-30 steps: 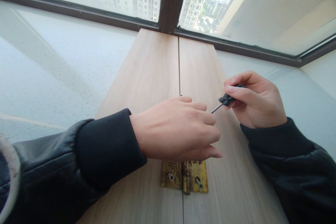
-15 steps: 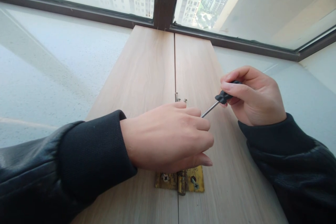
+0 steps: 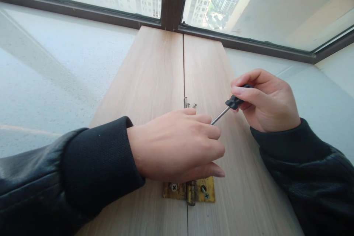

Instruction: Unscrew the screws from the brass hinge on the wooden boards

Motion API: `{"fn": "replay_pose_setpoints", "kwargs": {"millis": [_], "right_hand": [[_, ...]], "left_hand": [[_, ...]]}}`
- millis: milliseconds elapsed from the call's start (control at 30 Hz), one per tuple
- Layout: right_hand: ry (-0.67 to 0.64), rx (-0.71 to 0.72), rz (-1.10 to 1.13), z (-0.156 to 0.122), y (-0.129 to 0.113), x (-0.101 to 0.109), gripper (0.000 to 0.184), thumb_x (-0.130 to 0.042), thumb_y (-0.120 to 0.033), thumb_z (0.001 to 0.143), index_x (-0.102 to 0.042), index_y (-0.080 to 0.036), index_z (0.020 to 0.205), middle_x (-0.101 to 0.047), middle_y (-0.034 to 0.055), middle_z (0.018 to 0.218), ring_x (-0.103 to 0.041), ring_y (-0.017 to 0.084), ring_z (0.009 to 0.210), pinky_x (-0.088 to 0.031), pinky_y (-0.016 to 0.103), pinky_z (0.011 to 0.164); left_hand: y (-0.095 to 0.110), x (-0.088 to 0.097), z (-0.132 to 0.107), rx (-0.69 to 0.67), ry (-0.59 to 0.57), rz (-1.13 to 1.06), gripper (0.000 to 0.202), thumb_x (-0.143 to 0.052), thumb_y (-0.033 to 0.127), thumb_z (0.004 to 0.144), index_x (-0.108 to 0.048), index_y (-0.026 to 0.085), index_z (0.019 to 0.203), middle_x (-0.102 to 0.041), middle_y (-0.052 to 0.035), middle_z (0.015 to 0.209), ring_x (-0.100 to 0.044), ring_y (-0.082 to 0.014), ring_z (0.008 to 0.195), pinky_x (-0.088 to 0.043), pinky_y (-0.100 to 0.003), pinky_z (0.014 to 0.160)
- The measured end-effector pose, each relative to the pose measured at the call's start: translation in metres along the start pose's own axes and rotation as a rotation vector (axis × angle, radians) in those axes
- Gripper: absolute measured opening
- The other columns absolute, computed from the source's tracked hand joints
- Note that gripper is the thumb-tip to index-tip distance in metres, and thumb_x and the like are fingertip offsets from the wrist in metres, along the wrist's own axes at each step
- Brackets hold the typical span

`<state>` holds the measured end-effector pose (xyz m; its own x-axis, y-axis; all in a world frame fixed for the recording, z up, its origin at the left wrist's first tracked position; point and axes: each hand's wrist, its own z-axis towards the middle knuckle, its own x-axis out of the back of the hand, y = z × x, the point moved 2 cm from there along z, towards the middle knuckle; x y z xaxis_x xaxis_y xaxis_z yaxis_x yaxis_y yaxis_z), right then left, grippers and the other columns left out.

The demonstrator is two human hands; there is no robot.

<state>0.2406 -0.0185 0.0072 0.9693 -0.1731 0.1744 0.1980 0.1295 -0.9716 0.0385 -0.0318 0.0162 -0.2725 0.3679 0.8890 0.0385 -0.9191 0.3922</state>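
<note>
My right hand (image 3: 267, 101) is clamped around the black handle of one small screwdriver (image 3: 231, 104), thumb and forefinger pinching it, its thin metal shaft slanting down to the left until it disappears behind my left hand (image 3: 179, 143). That left hand lies knuckles up over the seam between two pale wooden boards (image 3: 155, 77) lying side by side, fingers curled together; I cannot tell whether it grips anything underneath. It covers the upper part of one brass hinge (image 3: 190, 191), which straddles the seam. On the hinge's visible lower strip I count two screws (image 3: 173, 187), one on each leaf. Just beyond my left knuckles, three loose screws (image 3: 189, 104) lie near the seam. Two window panes (image 3: 249, 3) meet at a dark post ahead.
</note>
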Motion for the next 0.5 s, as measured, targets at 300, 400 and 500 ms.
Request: {"fn": "replay_pose_setpoints", "kwargs": {"millis": [300,400,500], "right_hand": [[0.001,0.001,-0.013,-0.001,0.000,0.000,0.014,-0.073,-0.013,0.071,-0.065,-0.025,0.070,-0.061,-0.0032,0.066,-0.055,0.010,0.047,-0.042,0.022,0.036],[0.003,0.014,-0.023,-0.001,0.001,0.000,0.014,-0.072,-0.012,0.071,-0.065,-0.025,0.070,-0.061,-0.0035,0.066,-0.054,0.009,0.047,-0.042,0.021,0.036],[0.000,0.029,-0.025,0.000,0.001,0.000,0.014,-0.071,-0.011,0.071,-0.065,-0.024,0.071,-0.061,-0.0035,0.065,-0.054,0.009,0.046,-0.042,0.021,0.035]], "left_hand": [[0.008,0.000,0.002,-0.037,0.012,0.091,0.032,-0.056,0.041,0.092,-0.058,0.020,0.068,-0.062,-0.0013,0.075,-0.047,-0.0169,0.067,-0.030,-0.035,0.061],[0.011,0.002,0.002,-0.049,-0.010,0.107,0.024,-0.058,0.034,0.092,-0.058,0.020,0.073,-0.063,-0.0011,0.080,-0.048,-0.0161,0.070,-0.032,-0.034,0.063],[0.011,0.005,0.002,-0.045,-0.022,0.111,0.021,-0.060,0.030,0.091,-0.057,0.020,0.073,-0.063,-0.0003,0.082,-0.048,-0.0156,0.071,-0.032,-0.034,0.064]]}}
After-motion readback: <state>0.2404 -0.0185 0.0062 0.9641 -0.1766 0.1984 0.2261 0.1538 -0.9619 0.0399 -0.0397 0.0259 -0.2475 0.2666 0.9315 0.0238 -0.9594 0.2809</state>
